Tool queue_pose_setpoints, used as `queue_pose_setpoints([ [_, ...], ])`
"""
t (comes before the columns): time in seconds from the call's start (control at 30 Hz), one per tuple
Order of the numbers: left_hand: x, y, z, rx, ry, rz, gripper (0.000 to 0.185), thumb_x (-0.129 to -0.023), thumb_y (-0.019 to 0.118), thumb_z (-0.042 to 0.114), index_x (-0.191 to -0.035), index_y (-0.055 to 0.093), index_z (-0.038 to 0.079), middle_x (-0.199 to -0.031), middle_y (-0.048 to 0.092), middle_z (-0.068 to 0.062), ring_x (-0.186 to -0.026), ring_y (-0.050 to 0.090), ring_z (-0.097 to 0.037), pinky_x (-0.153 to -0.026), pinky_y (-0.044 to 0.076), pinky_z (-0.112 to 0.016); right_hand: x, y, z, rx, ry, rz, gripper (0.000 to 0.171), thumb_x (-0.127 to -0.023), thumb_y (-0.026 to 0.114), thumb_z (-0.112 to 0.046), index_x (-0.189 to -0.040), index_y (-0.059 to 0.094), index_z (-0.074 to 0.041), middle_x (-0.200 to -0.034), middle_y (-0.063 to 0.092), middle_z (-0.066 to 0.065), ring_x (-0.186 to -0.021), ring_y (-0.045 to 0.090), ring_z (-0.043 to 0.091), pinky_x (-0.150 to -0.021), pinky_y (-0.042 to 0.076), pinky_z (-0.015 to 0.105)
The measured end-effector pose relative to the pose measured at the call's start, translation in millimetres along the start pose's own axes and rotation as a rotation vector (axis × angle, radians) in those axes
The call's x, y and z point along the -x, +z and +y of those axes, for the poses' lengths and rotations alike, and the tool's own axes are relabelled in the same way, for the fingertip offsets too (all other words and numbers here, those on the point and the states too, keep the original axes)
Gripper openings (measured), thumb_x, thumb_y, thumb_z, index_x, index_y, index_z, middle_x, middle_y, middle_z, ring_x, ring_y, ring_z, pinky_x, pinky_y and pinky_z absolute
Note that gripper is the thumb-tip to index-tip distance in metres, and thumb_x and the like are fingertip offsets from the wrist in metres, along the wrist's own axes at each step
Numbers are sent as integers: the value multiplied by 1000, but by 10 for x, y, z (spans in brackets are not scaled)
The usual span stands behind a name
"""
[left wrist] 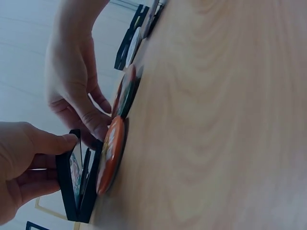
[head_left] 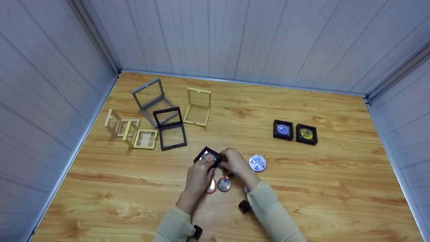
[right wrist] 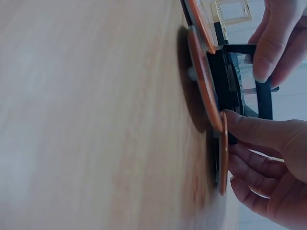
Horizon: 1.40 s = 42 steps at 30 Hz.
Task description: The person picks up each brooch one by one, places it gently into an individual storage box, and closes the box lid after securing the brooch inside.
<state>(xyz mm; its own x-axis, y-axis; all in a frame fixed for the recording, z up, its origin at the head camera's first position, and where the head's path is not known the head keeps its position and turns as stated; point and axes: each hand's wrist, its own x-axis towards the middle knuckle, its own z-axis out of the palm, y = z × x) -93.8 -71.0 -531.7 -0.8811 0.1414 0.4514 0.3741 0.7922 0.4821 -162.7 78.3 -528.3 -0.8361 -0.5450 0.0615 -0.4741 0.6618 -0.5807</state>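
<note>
A small black display frame [head_left: 215, 152] stands partly unfolded, with a round badge [head_left: 209, 156] behind its clear film. My left hand [head_left: 198, 174] grips its upper half, thumb over the front, as the left wrist view shows. At the other end, my right hand [head_left: 236, 163] pinches the lower half between thumb and fingers; the exact contact is partly hidden. Below the hands lie an orange-rimmed badge [head_left: 211, 186], a dark badge [head_left: 224, 185] and another orange-rimmed badge [head_left: 228, 174], partly covered by the right hand. In the right wrist view, an orange-rimmed badge [right wrist: 205, 79] lies beside the frame.
Several unfolded frames stand at the left, among them a grey frame [head_left: 153, 101], a black frame [head_left: 173, 136] and a yellow frame [head_left: 198, 116]. Two folded black frames [head_left: 283, 137] with badges lie at the right. A blue-and-white badge [head_left: 257, 163] lies beside the right wrist.
</note>
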Motion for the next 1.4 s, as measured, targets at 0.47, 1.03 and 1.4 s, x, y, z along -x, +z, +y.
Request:
queue_pose_setpoints([
  [0.47,17,41,13,-55,5,-48,8,-68,72,8,-73,66,5,-74,59,-5,-69,60,-24,-56,47,-37,-3,3,-1,0,14,-14,18,-70,71,-8,-88,68,-4,-74,57,4,-68,54,18,-65,46,31],
  [1.03,10,83,29,-140,11,-90,11,-64,71,5,-71,63,7,-65,52,-3,-61,55,-22,-52,44,-34,7,7,12,-10,-18,7,19,-70,71,-8,-88,68,-2,-77,60,7,-71,56,19,-66,47,33],
  [1.4,8,3,18,-23,-21,-126,16,-67,74,10,-80,66,5,-82,59,-7,-75,59,-25,-60,48,-38,28,-24,-24,6,-17,12,26,-69,74,-9,-92,66,0,-81,59,8,-74,56,21,-68,47,33],
])
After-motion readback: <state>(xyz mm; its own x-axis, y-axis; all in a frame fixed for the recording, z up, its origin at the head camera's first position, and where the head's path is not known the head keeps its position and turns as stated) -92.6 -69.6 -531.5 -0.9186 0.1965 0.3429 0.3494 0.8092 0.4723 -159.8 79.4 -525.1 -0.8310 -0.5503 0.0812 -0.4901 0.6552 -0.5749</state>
